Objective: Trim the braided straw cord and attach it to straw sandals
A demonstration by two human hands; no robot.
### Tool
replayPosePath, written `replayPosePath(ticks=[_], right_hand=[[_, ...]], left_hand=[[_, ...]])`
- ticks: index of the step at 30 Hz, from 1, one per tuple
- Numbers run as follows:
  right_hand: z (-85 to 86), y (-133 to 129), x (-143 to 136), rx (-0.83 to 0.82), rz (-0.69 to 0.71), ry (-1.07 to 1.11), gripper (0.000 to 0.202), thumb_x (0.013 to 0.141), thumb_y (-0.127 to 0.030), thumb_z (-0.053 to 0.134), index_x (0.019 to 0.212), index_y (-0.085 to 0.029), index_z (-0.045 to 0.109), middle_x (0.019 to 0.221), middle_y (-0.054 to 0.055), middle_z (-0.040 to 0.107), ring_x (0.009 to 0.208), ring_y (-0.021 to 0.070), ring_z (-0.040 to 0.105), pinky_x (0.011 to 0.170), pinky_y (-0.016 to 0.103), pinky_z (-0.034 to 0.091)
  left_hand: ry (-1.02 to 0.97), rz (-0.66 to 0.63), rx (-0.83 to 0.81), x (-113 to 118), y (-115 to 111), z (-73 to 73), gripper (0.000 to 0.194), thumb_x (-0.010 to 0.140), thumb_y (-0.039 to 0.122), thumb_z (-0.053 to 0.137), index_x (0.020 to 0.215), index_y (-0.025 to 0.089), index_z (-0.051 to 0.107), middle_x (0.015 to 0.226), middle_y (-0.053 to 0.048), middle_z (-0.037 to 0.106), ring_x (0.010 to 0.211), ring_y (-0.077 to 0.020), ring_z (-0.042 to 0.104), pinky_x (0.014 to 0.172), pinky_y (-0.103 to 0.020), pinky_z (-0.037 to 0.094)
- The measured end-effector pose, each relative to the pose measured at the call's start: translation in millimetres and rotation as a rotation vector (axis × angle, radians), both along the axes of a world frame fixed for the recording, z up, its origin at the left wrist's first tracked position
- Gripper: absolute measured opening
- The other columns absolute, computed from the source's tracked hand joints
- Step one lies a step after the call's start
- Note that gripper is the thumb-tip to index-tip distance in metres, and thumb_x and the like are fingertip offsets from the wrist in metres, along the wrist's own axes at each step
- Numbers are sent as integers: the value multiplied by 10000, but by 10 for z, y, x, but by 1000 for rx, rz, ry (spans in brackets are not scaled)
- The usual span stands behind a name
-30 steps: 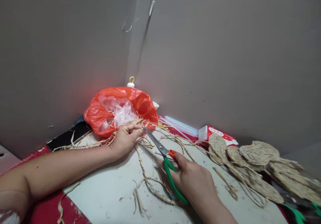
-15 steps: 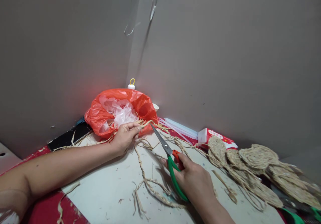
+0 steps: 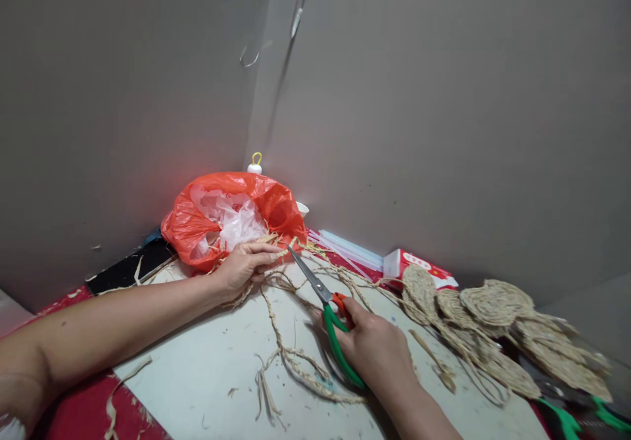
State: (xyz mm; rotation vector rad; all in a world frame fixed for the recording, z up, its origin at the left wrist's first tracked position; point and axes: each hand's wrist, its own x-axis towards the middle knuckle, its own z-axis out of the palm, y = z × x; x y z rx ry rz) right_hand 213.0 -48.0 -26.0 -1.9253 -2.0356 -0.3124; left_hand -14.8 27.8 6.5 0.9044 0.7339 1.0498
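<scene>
My left hand [image 3: 246, 266] pinches a braided straw cord [image 3: 275, 318] in front of the red plastic bag [image 3: 180, 220]. In my right hand [image 3: 377, 344] are scissors [image 3: 315, 282] with green and orange handles. Their blades look closed, and the tip lies beside the cord near my left fingertips. More of the braid runs down over the white board [image 3: 197, 374], with loose strands at its lower end.
Coiled straw pieces [image 3: 497, 305] lie at the right, beside a red and white box [image 3: 419, 269]. Behind are pale straws [image 3: 352, 252] and a white cup [image 3: 302, 210]. Green handles [image 3: 562, 419] show at lower right. A black flat object [image 3: 131, 266] lies left.
The whole view has shifted slightly, moving the surroundings a little left in the picture. Both hands keep their holds, and the scissors' tip is closer to my left fingers.
</scene>
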Motion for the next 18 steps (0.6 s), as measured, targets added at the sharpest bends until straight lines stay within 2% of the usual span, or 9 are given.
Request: replayPosePath(ticks=[4,8,14,18], right_hand=[[-11,10,35,51,23,-19,341,814,-538,458,851,-229,598,555,-1,635,478,191,596,449,251,279],[-8,18,58,62,68,-41,266,820,-465,467,854,-217,557,556,5,631,472,194,597,453,249,290],[28,13,29,-24,105,-62,296,817,-470,484,956,-210,511,603,5,644,531,204,621,470,255,317],[42,11,14,5,90,-130,327,797,-535,503,886,-220,515,648,20,659,582,219,634,489,268,325]], left_hand=[[-62,-17,-50,-5,29,-5,139,744,49,597,868,89,646,596,-29,586,461,-55,495,452,-148,378],[-135,-75,-109,-17,63,-13,151,803,23,518,911,89,600,657,-65,622,549,-99,589,508,-172,454],[-173,-140,-183,-24,86,-28,138,824,-5,464,825,83,571,633,-35,585,451,-50,516,444,-134,428],[-194,-188,-193,-25,109,-69,131,827,2,466,800,64,578,638,-32,565,441,-36,487,422,-124,405]])
